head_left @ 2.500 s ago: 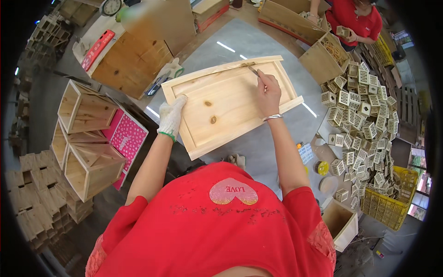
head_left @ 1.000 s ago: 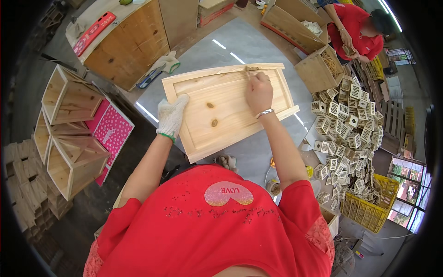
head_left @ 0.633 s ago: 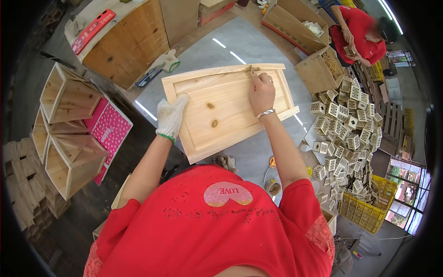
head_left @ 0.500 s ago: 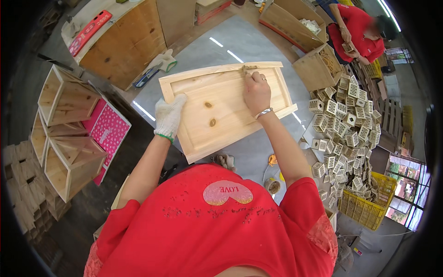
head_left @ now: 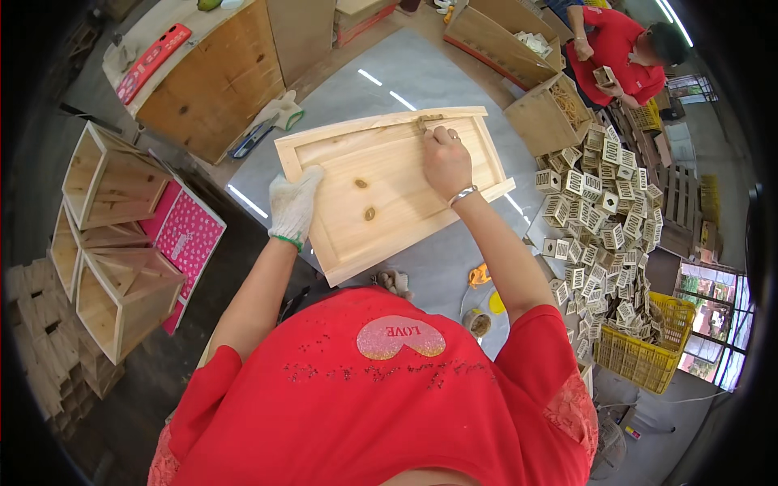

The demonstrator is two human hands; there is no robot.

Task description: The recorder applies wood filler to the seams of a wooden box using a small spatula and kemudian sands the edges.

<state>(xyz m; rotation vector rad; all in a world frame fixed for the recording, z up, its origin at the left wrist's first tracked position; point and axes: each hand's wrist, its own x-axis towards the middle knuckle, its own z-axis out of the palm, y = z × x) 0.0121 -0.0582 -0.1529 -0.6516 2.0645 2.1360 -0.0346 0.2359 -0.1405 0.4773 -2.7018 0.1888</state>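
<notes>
A shallow pale wooden tray, with a raised frame around a knotty flat panel, lies tilted on the grey table. My left hand, in a white knitted glove with a green cuff, grips its left end, thumb over the frame. Bare and wearing a bracelet, my right hand is closed at the far inner edge near the right corner. From its fingertips a small brownish flat piece pokes out against the frame; the fingers hide most of it, so its kind is unclear.
A glove and blue-handled cutter lie at the table's far left. Small slotted wooden boxes are heaped at right, above a yellow crate. Wooden bins stand far right, near a co-worker. Wooden cases stand left.
My view has shifted slightly, while both hands keep nearly the same places on the tray. The co-worker's one hand has moved off the small wooden box held in the other.
</notes>
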